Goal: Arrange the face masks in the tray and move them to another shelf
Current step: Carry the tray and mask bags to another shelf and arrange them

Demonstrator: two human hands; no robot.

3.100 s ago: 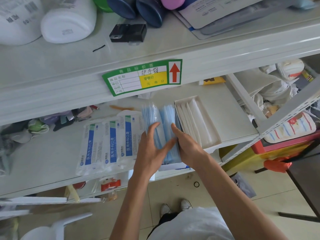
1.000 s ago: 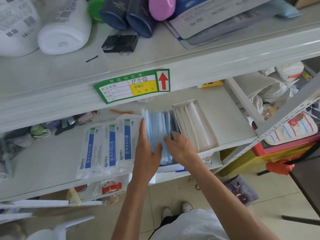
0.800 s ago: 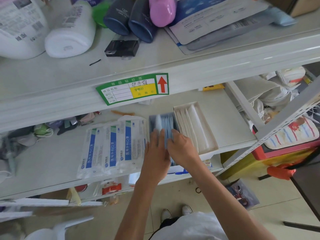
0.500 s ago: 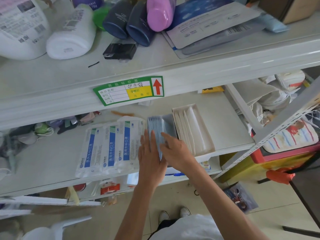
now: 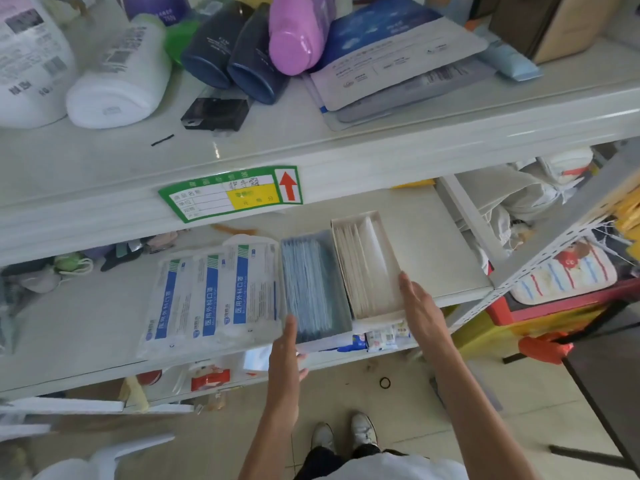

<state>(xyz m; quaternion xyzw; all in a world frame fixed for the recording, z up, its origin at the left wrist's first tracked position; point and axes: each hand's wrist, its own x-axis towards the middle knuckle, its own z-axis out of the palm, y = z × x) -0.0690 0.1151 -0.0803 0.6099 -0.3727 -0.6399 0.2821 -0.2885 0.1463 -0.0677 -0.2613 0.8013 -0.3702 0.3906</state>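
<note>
Masks look sorted. The blue face masks (image 5: 311,282) stand on edge in a tight row inside the clear tray (image 5: 327,337), at lower centre of the frame on the middle shelf (image 5: 86,323). The white tray (image 5: 353,216) of white masks sits against its right side.

Your left hand (image 5: 285,355) reaches to the clear tray's near left corner. Its fingers are straight and pressed together, with the tips at the wall, and it grips nothing. Your right hand (image 5: 417,306) lies flat along the white tray's outer right wall by the front corner, fingers likewise straight and side by side.

You are bracketing both trays as a pair, which I read as arranging finished and the carry about to start. The next move calls for a proper hold: press inward evenly from both sides or get fingers under the bases, so the trays lift together and do not split apart. Keep them level, or the upright masks may topple.

The sealed surgical mask packs (image 5: 214,292) lie just left of the clear tray.
</note>
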